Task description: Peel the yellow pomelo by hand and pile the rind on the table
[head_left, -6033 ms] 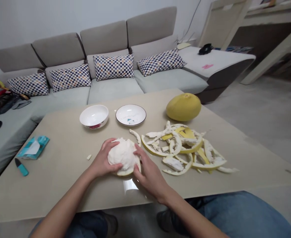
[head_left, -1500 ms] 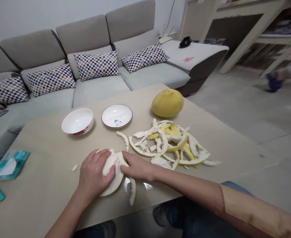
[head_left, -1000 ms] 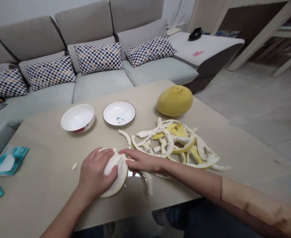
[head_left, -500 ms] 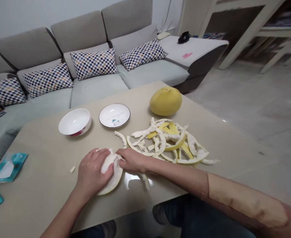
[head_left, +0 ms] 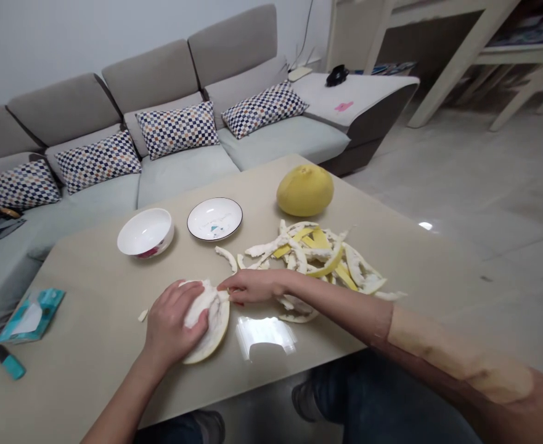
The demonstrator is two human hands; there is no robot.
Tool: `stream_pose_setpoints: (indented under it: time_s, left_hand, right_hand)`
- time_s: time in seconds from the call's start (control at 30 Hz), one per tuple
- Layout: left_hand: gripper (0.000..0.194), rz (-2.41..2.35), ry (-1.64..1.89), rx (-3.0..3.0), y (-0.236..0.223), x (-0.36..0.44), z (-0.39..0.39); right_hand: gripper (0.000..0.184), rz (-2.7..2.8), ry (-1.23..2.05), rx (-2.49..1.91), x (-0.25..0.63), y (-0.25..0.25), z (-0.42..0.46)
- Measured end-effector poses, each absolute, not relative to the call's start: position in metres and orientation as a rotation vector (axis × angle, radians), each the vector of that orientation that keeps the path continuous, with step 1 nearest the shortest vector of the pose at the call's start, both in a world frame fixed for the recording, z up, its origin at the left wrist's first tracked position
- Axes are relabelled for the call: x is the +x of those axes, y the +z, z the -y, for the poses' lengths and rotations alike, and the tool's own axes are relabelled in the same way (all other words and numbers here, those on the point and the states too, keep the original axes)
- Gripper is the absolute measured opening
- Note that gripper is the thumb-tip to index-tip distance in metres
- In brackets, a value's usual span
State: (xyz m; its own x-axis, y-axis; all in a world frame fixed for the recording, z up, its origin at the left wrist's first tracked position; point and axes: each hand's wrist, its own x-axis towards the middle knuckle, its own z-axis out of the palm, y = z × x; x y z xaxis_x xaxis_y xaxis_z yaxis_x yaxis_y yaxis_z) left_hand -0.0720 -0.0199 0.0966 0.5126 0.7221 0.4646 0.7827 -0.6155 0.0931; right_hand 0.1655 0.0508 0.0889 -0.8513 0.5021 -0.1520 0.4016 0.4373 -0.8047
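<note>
My left hand [head_left: 174,320] wraps over the top and left side of a partly peeled pomelo [head_left: 210,308] on the table. Its flesh is covered in white pith, and a ring of peel with a thin yellow-green edge flares out below. From the right, my right hand [head_left: 255,287] reaches in, thumb and fingers pinching the peel at the pomelo's upper right edge. Beside that hand, partly behind my forearm, lies a heap of yellow and white peel strips [head_left: 329,256]. One short curved peel piece [head_left: 226,258] rests just beyond the pomelo.
A whole yellow pomelo [head_left: 305,191] stands behind the peel heap. Farther back are a white bowl [head_left: 146,232] and a dark-rimmed plate [head_left: 215,219]. At left lie a teal tissue pack [head_left: 33,317] and a teal, dark-tipped object [head_left: 11,362]. A sofa [head_left: 183,176] borders the table's far side.
The view has shifted slightly. A peel strip below my right forearm is no longer at its earlier spot. My right fingers stay at the pomelo's edge, and my left hand keeps its hold.
</note>
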Motion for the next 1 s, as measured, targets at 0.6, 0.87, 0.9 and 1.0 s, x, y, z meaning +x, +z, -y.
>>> stream_pose_setpoints:
  time_s: [0.6,0.87,0.9,1.0]
  left_hand:
    - [0.033,1.468,-0.862,-2.534,0.084,-0.085,0.031]
    - [0.032,1.519,-0.88,-2.5,0.08,-0.097,0.032]
    - [0.031,1.538,-0.881,-2.496,0.08,-0.098,0.031]
    - [0.029,1.607,-0.892,-2.48,0.08,-0.099,0.028]
  right_hand:
    - [0.047,2.539,0.258,-1.5,0.223,0.097,-0.07]
    - [0.022,2.641,0.223,-1.366,0.157,0.049,-0.074]
    - [0.02,2.625,0.207,-1.408,0.17,0.048,-0.075]
    - [0.013,2.581,0.178,-1.514,0.215,0.05,-0.076]
